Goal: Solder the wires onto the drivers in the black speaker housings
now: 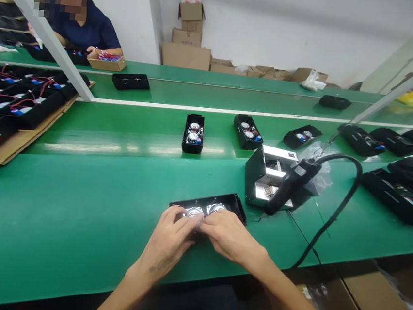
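Observation:
A black speaker housing lies open on the green bench in front of me, slightly tilted in direction, with two round silver-backed speakers inside. My left hand wraps the housing's near left part, its thumb and fingers curled at the left speaker. Beside it, my right hand reaches into the housing with fingertips pinched together between the two speakers. A bit of red wire shows near those fingertips, but what they hold is hidden. Both hands cover the near side of the housing.
An electric screwdriver hangs at right before a screw feeder; its black cable loops to the bench edge. Other housings stand farther back and right. Wired housings fill a cardboard tray at left. A co-worker sits across.

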{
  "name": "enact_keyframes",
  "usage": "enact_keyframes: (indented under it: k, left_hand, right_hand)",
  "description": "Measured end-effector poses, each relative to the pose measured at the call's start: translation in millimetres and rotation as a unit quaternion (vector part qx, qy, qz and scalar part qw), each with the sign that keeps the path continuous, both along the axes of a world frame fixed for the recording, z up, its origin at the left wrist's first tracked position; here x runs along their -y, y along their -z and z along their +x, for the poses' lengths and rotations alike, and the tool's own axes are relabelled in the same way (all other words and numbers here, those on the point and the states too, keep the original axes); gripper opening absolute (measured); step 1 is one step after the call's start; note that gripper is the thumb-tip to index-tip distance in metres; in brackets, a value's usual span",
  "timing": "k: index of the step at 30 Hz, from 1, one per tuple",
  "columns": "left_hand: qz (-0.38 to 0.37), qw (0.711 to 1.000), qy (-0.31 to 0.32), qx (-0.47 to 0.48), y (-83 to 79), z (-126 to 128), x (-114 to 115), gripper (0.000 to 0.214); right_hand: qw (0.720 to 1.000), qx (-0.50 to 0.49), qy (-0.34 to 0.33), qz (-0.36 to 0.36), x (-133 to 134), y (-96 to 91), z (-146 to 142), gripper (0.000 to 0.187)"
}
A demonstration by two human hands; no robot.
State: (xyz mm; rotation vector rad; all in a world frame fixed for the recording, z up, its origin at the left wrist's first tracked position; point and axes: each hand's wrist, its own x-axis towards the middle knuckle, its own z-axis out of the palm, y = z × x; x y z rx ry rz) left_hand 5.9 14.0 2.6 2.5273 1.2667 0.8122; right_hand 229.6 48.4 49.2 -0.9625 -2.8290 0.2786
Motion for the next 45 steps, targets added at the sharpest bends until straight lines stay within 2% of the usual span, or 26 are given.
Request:
enact_keyframes:
  k: [4,7,13,16,18,20,22,24,26,30,38,45]
  left_hand:
    - [-0.008,1.000,0.022,-0.008,3.2,2.9,-5.6,0.072]
    - [0.003,0.999,0.037,-0.017,4.5,4.4,-6.2,0.070]
    - [0.020,0.996,0.051,-0.072,7.7,5.0,-3.9,0.066]
    - [-0.059,0.996,0.031,-0.054,3.4,2.4,-20.4,0.075]
    - [-0.156,0.988,0.015,-0.013,-4.8,-1.5,-42.9,0.087]
    - [-0.254,0.966,0.021,0.042,-15.3,-6.2,-70.0,0.097]
    - [-0.318,0.944,0.031,0.079,-24.8,-10.2,-94.8,0.100]
    - [-0.342,0.936,0.030,0.080,-31.7,-12.7,-111.7,0.098]
    - [-0.348,0.935,0.031,0.059,-36.0,-13.6,-119.5,0.093]
    - [-0.363,0.929,0.044,0.050,-39.0,-13.6,-120.3,0.090]
    - [-0.379,0.922,0.047,0.058,-37.3,-15.4,-124.3,0.088]
    - [-0.377,0.923,0.053,0.062,-38.4,-15.7,-123.1,0.087]
  right_hand:
    - [0.999,0.015,0.000,-0.051,1.0,-4.6,1.3,0.028]
    - [0.998,0.015,0.003,-0.064,3.1,-5.2,2.0,0.023]
    - [0.998,0.016,-0.008,-0.063,7.9,10.3,2.0,0.017]
    - [0.998,0.028,0.018,-0.051,6.0,10.4,-4.0,0.024]
    - [0.998,0.029,0.038,-0.035,-3.7,3.0,-11.5,0.028]
    - [0.998,0.022,0.051,-0.040,-21.9,-8.4,-19.8,0.027]
    - [0.994,0.012,0.063,-0.087,-45.7,-19.8,-26.0,0.020]
    - [0.986,0.005,0.067,-0.150,-68.8,-28.8,-29.1,0.015]
    - [0.975,0.009,0.062,-0.215,-85.8,-34.5,-29.7,0.017]
    - [0.960,0.031,0.057,-0.273,-97.9,-38.6,-29.0,0.022]
    - [0.973,0.055,0.034,-0.220,-95.5,-40.2,-29.0,0.022]
    - [0.972,0.045,0.034,-0.229,-96.9,-35.2,-28.7,0.031]
